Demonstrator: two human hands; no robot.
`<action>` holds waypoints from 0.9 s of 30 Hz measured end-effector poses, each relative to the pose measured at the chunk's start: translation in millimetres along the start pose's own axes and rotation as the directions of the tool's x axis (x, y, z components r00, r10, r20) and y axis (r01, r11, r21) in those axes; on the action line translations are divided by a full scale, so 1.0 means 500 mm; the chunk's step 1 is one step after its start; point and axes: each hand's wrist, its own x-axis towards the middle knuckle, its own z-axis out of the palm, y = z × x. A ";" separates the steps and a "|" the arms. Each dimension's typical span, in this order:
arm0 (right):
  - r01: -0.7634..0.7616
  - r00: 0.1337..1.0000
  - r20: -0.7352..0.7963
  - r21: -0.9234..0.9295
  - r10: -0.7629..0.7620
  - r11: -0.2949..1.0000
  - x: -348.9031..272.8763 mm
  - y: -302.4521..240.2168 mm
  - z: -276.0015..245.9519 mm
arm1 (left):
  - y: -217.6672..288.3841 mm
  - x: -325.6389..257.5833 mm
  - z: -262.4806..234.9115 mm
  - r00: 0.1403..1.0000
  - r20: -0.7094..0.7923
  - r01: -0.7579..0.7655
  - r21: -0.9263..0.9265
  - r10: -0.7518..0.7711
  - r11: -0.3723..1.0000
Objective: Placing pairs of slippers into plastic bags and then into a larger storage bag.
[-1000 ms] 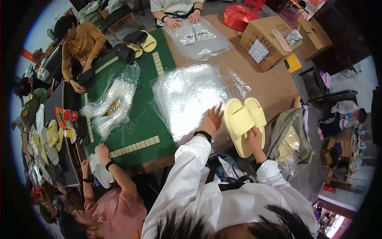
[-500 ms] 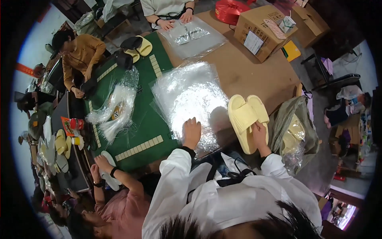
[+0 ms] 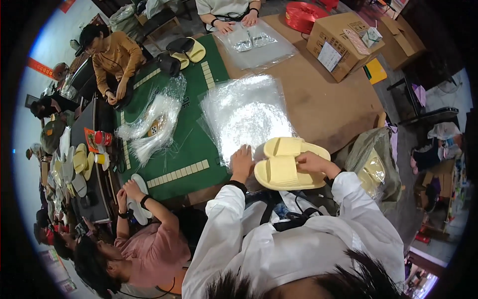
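Two slippers (image 3: 282,172) lie crosswise in the right hand (image 3: 314,163), left hand (image 3: 242,163) palm-down.

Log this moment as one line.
left hand: at near edge of clear plastic stack | right hand: holding yellow slippers | carton: on brown tabletop

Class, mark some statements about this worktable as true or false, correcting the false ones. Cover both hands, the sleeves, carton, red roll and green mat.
1. The right hand holds yellow slippers. True.
2. The person's own sleeves are black. False: the sleeves are white.
3. The left hand is at the near edge of the clear bags. True.
4. The red roll sits on top of the carton. False: the red roll is beside the carton, to its left.
5. The carton is farther from the person than the yellow slippers. True.
6. The green mat reaches out to the right of the clear bags. False: the green mat reaches out to their left.
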 end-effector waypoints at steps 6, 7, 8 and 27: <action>0.069 0.992 0.096 0.092 -0.078 0.993 0.005 -0.018 0.016 | -0.014 0.017 0.007 0.996 -0.060 -0.062 0.120 0.069 0.991; 0.074 0.990 0.114 0.111 -0.086 0.991 0.005 -0.004 0.022 | -0.015 0.018 0.002 0.993 -0.111 -0.039 0.085 0.049 0.996; 0.077 0.987 0.131 0.130 -0.094 0.989 0.004 -0.002 0.025 | -0.013 0.020 -0.010 0.986 -0.162 -0.020 0.048 0.027 0.999; 0.064 0.816 -0.512 -0.383 -0.270 0.922 0.038 -0.009 0.141 | 0.028 -0.021 -0.080 0.978 -0.178 -0.130 -0.102 0.111 0.986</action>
